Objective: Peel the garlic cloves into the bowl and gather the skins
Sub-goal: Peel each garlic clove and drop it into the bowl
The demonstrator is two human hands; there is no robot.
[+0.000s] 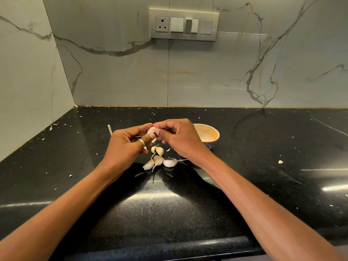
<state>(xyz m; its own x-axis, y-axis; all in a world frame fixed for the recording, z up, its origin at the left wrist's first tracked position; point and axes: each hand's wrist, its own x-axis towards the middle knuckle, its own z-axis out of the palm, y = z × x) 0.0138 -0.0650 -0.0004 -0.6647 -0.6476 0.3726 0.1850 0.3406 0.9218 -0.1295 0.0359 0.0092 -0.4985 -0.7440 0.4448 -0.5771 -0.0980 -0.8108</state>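
Marble kitchen corner
Showing a glossy black countertop [263, 140] catching light streaks — carrying a switch panel [184, 24] on the veined back wall [116, 81].

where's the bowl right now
In the head view the bowl sits on the black counter right of centre, just behind the right hand, which hides its left edge; the loose garlic cloves lie nearer the person, to its left.

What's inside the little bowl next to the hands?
The part of the bowl that shows has nothing in it, just its pale inner wall. The right hand covers the bowl's left side, so anything lying there cannot be seen.
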